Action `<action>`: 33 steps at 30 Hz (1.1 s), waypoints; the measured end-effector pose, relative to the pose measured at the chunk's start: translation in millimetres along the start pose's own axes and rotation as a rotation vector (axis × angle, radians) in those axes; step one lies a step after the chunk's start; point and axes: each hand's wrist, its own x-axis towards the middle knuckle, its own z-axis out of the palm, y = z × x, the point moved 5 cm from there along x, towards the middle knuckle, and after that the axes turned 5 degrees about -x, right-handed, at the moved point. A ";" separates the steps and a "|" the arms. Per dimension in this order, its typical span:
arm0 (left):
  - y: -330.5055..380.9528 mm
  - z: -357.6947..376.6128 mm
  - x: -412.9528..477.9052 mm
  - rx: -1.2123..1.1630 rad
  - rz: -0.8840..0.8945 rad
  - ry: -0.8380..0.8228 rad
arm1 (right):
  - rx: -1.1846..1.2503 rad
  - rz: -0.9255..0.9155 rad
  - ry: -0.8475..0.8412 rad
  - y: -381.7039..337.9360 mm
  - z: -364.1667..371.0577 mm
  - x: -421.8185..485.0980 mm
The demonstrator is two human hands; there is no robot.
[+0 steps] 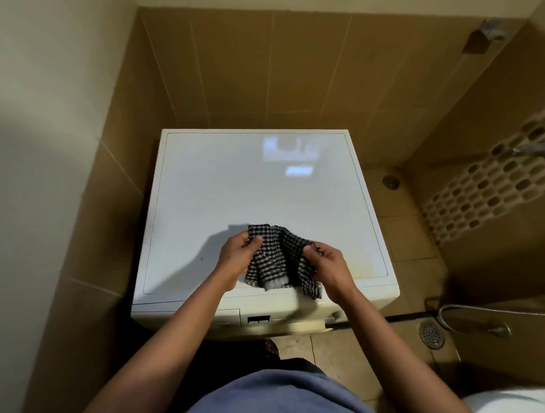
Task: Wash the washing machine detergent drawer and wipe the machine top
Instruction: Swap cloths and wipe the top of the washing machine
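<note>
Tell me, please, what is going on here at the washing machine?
A person stands in front of a white washing machine in a tiled bathroom and holds a crumpled black-and-white checked cloth in both hands over the front of its glossy white top. The left hand pinches the cloth's left side, the right hand its right side, as if opening it out. The cloth is not yet spread flat on the top, so wiping looks about to begin.
</note>
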 end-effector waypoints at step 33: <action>-20.8 -0.8 -46.0 0.703 0.320 -0.052 | 0.295 0.277 0.043 24.5 -5.4 -16.5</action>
